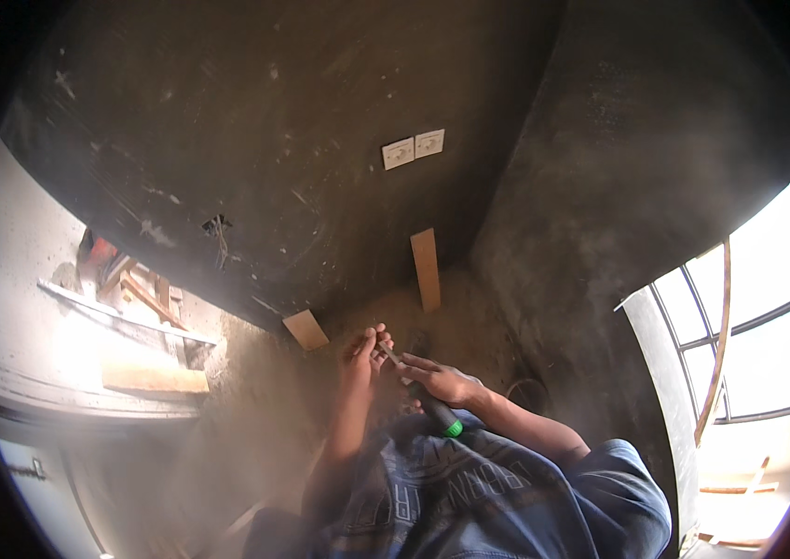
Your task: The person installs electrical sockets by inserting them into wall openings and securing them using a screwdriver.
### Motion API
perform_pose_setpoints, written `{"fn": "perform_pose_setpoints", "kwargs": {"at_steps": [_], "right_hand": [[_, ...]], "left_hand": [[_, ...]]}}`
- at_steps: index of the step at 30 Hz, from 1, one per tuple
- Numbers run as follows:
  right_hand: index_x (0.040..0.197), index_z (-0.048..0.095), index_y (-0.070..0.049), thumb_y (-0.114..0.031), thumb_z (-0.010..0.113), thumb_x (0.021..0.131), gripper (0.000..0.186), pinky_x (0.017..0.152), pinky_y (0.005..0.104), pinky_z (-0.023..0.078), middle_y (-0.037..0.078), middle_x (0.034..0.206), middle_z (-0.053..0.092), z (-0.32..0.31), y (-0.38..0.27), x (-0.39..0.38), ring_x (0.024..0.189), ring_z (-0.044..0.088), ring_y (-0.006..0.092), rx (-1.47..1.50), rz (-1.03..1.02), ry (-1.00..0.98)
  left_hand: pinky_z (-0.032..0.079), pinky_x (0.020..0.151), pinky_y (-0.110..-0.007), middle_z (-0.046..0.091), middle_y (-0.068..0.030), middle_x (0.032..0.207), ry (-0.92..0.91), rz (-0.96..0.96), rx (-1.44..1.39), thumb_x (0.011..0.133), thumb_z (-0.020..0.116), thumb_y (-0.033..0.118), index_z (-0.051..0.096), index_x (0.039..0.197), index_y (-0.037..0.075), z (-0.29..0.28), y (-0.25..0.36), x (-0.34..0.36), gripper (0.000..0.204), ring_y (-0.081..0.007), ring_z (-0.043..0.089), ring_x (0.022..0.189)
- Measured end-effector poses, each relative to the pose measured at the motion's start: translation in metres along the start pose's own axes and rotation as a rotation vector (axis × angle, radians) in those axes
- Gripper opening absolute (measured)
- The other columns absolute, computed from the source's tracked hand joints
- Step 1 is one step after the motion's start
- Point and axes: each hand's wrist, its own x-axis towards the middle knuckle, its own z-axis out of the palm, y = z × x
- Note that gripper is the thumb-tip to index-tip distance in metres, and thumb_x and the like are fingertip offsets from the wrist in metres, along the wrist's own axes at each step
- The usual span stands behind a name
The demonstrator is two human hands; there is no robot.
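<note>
Dark walls (339, 74) are enclosing us: toward the lower left edge, wires (222, 246) are hanging uncovered, seemingly unfinished; our left hand (362, 350) is apparently pinching the tip of a green-ended tool (439, 413); near the corner, two white sockets (399, 153) are sitting mounted; our right hand (443, 382) is gripping the tool, before our shirt (483, 508).

Shirt (544, 508): dark blue | sleeve (633, 484): short, blue | lettering (460, 492): pale, outlined

Paired white sockets (401, 153) sit on the dark wall (320, 102).
</note>
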Motion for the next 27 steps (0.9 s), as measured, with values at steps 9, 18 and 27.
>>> {"fn": "perform_pose_setpoints", "kwargs": {"at_steps": [9,18,27], "right_hand": [[0.095,0.062,0.002,-0.049,0.069,0.081,0.053,0.072,0.0435,0.049,0.021,0.084,0.063,-0.184,0.11,0.003,0.081,0.062,0.0396,-1.263,-0.128,0.523],[0.099,0.066,0.005,-0.052,0.06,0.086,0.059,0.075,0.0475,0.054,0.026,0.096,0.068,-0.286,0.241,-0.014,0.091,0.067,0.0416,-1.26,-0.023,0.273],[0.149,0.027,-0.004,-0.046,0.054,0.093,0.076,0.116,0.0404,0.027,0.017,0.154,0.03,-0.364,0.327,-0.021,0.142,0.03,0.0288,-0.971,0.183,-0.728]], "left_hand": [[0.051,0.087,-0.037,0.063,-0.0167,0.118,-0.601,0.144,1.146,0.093,0.061,0.042,0.057,0.123,-0.002,-0.142,-0.15,0.083,0.053,-0.0258,0.064,0.098],[0.046,0.069,-0.049,0.062,-0.0199,0.082,-0.546,-0.095,1.421,0.085,0.061,0.022,0.059,0.083,0.003,-0.208,-0.239,0.017,0.019,-0.0404,0.061,0.081],[0.048,0.082,-0.04,0.065,-0.0172,0.092,-1.192,-0.634,1.078,0.096,0.049,0.022,0.059,0.101,-0.006,-0.115,-0.212,0.002,0.03,-0.0259,0.062,0.091]]}}
